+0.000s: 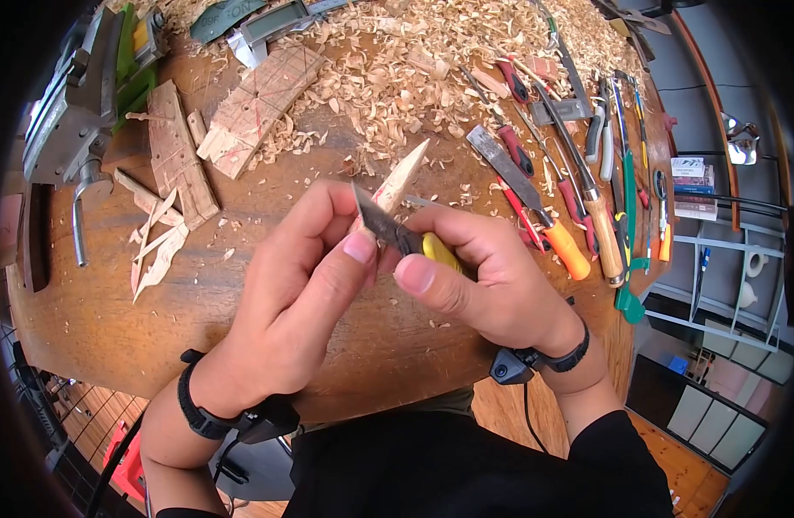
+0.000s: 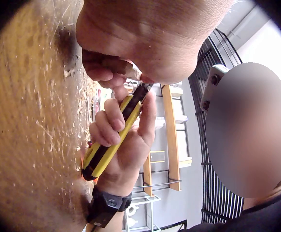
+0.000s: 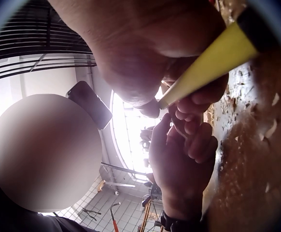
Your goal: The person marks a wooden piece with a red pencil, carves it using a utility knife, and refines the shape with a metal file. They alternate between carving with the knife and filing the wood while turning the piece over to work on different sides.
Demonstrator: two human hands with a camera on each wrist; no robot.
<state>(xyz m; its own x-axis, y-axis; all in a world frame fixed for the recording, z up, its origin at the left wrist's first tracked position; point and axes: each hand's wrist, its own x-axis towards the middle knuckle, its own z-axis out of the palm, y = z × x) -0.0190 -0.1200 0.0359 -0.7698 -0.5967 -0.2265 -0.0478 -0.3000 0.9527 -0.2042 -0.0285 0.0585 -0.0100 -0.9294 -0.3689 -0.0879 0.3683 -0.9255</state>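
Note:
A pale, pointed strip of wood (image 1: pixel 405 177) is gripped in my left hand (image 1: pixel 293 302), its tip aimed away from me above the bench. My right hand (image 1: pixel 496 272) holds a utility knife with a yellow and black handle (image 2: pixel 114 137). The knife's blade (image 1: pixel 375 216) lies across the wood, and my left thumb is right at it. Both hands meet close together in front of my body. In the right wrist view the yellow handle (image 3: pixel 213 67) runs out past the right hand's fingers. My left fingers hide the near end of the wood.
Wood shavings (image 1: pixel 388 69) cover the back of the wooden bench (image 1: pixel 276 363). A metal vise (image 1: pixel 82 104) stands at the left, near marked boards (image 1: pixel 263 104) and split offcuts (image 1: pixel 162 246). To the right lie an orange-handled chisel (image 1: pixel 565 246), files and other hand tools.

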